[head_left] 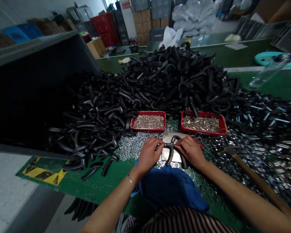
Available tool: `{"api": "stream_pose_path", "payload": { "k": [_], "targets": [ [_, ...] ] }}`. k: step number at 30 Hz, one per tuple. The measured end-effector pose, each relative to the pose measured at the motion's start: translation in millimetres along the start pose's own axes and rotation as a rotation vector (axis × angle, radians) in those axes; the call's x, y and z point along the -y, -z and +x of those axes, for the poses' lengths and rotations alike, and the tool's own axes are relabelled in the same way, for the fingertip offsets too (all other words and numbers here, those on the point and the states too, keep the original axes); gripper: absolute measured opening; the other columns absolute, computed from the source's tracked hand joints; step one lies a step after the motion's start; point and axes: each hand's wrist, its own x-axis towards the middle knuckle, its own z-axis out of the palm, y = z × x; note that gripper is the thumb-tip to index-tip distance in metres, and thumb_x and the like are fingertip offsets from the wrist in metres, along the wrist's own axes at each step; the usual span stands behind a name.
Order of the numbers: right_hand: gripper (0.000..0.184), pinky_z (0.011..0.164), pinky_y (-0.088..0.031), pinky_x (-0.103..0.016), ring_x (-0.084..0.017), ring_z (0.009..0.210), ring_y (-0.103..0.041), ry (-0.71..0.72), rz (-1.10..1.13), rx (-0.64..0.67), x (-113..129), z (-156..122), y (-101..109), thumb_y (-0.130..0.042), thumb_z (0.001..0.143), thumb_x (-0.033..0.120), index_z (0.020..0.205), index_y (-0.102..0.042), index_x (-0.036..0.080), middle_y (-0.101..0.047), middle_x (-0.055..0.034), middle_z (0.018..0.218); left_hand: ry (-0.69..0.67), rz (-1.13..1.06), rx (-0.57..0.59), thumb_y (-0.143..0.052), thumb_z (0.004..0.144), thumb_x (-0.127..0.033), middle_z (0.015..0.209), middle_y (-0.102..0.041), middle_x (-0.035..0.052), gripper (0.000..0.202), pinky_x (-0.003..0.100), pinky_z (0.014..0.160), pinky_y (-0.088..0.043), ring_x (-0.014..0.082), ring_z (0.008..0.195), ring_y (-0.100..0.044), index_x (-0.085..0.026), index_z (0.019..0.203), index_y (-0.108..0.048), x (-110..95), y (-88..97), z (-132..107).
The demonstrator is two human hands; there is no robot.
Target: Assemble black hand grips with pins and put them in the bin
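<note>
Both hands meet over a small metal plate [176,157] at the front of the bench. My left hand [149,152] is closed, its thumb and fingertips pinching one end of a black curved handle [170,154]. At its other end, the fingertips of my right hand [191,151] are closed on the same handle. A second black curved piece [183,161] shows under my right hand; whether it is joined to the first is unclear. Small metal rings [133,147] lie loose left of the plate. A blue cloth [172,186] lies just in front of me.
Two red trays, left [149,120] and right [201,123], hold small metal pins. Behind them rises a large heap of black handles [165,81], spilling from a tipped grey bin [87,53]. A hammer [251,174] lies at right among metal parts [264,119].
</note>
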Motion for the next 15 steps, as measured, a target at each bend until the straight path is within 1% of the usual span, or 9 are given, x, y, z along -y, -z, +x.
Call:
{"api": "stream_pose_path", "payload": {
  "k": [4, 6, 10, 15],
  "targets": [
    [0.021, 0.078, -0.047, -0.038, -0.025, 0.085, -0.056, 0.069, -0.122, 0.035, 0.6, 0.0, 0.6, -0.051, 0.100, 0.027, 0.089, -0.066, 0.017, -0.068, -0.0107, 0.088, -0.090, 0.191, 0.119, -0.051, 0.098, -0.027, 0.097, -0.067, 0.0051, 0.016, 0.038, 0.092, -0.043, 0.0209, 0.097, -0.059, -0.020, 0.096, -0.065, -8.9, -14.0, 11.1],
    [0.023, 0.077, -0.047, -0.038, -0.025, 0.084, -0.055, 0.096, -0.161, 0.060, 0.6, 1.6, 0.4, -0.050, 0.100, 0.026, 0.089, -0.067, 0.017, -0.067, -0.0110, 0.086, -0.144, 0.286, 0.156, -0.050, 0.098, -0.027, 0.097, -0.067, 0.0058, 0.017, 0.039, 0.091, -0.042, 0.0221, 0.097, -0.058, -0.019, 0.096, -0.065, -11.6, -23.0, 16.5],
    [0.024, 0.076, -0.047, -0.038, -0.026, 0.086, -0.056, 0.121, -0.155, 0.095, -2.0, 3.3, -0.1, -0.048, 0.101, 0.026, 0.091, -0.068, 0.017, -0.066, -0.0110, 0.086, -0.228, 0.442, 0.181, -0.049, 0.098, -0.023, 0.094, -0.065, 0.0073, 0.017, 0.040, 0.090, -0.041, 0.0238, 0.095, -0.057, -0.017, 0.095, -0.065, -13.7, -35.9, 23.3],
    [0.024, 0.079, -0.048, -0.038, -0.025, 0.088, -0.055, 0.142, -0.137, 0.102, -3.1, 2.2, 4.4, -0.047, 0.101, 0.026, 0.092, -0.067, 0.016, -0.066, -0.0107, 0.087, -0.309, 0.541, 0.209, -0.050, 0.096, -0.021, 0.091, -0.063, 0.0089, 0.017, 0.041, 0.085, -0.041, 0.0253, 0.093, -0.057, -0.016, 0.089, -0.065, -15.6, -37.5, 26.2]
  ]
}}
